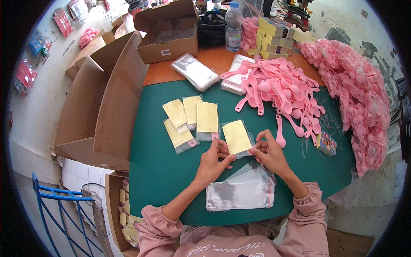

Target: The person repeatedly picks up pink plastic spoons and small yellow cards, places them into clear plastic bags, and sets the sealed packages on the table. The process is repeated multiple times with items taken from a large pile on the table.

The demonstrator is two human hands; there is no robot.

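Head view: yellow-card packet on green mat, long axis running away from the person. Left hand and right hand pinch its near end from either side, equally close. Finished packets lie left of it; pink spoons beyond.

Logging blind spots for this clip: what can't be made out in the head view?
- Lower end of the clear plastic packet with a yellow card: covered by left hand and right hand, so its seal state is unclear.
- Small colourful printed card: too small to make out.
- Open brown cardboard box: its inside is shadowed.
- Far table items: bent by the fisheye rim.
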